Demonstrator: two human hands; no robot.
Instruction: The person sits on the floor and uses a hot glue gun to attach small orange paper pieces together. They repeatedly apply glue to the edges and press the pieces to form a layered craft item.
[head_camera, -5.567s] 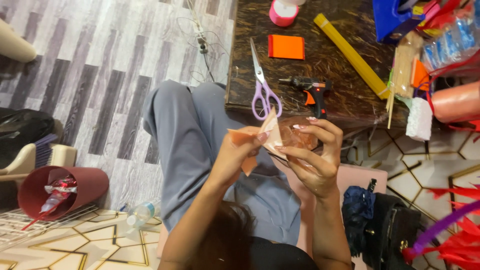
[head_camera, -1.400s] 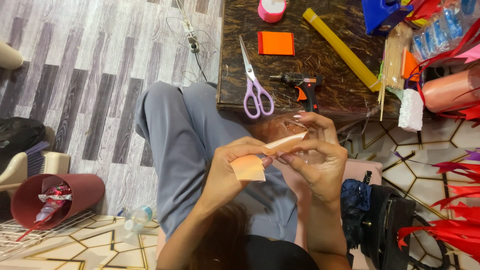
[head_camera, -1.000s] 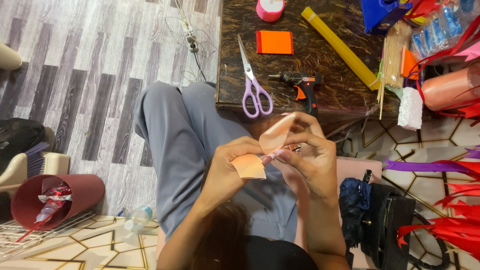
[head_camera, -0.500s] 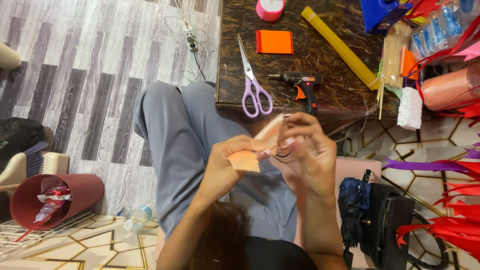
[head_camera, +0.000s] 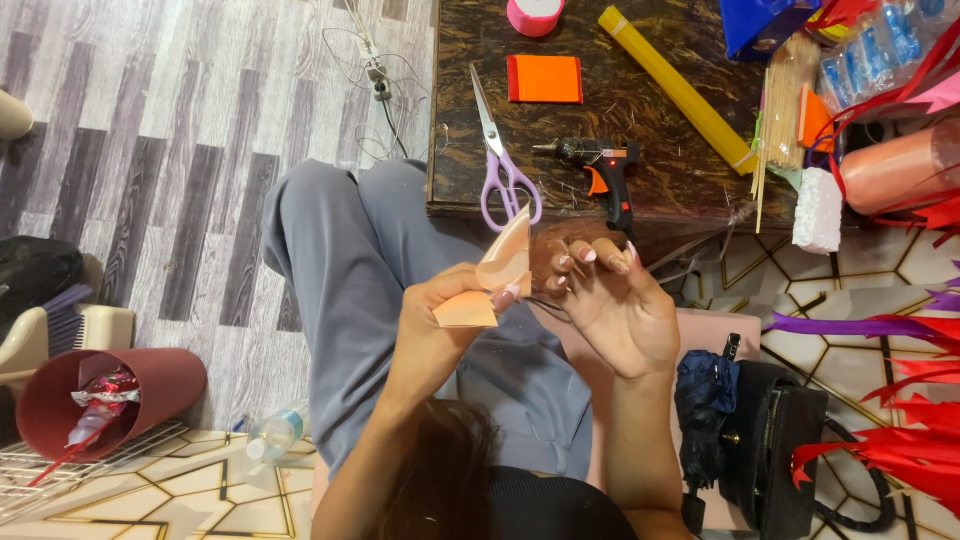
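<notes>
Mid-fold on a peach paper piece (head_camera: 492, 285), held in the air over the lap, just short of the near edge of the dark table (head_camera: 640, 100). Left hand (head_camera: 440, 325) pinching the lower flat part between thumb and fingers; right hand (head_camera: 610, 300) with curled fingertips (head_camera: 575, 262) nipping the upper flap, which stands bent up toward the table. Both grips closed on the paper, neither clenched hard. Judging by the curl, shaping or rolling step under way, crease not yet set. Next move likely calls for a steady left pinch as anchor while the right works the flap round or presses it flat; thin sheet, so light pressure to avoid a stray kink. Paper looks small, matt, pale orange, one part flat, one part curved, edges clean; exact outline hidden by fingers. Purple-handled scissors (head_camera: 505, 175) and black glue gun (head_camera: 600, 165) lie on the table just beyond the hands, untouched. Orange paper stack (head_camera: 545, 78) further back.
</notes>
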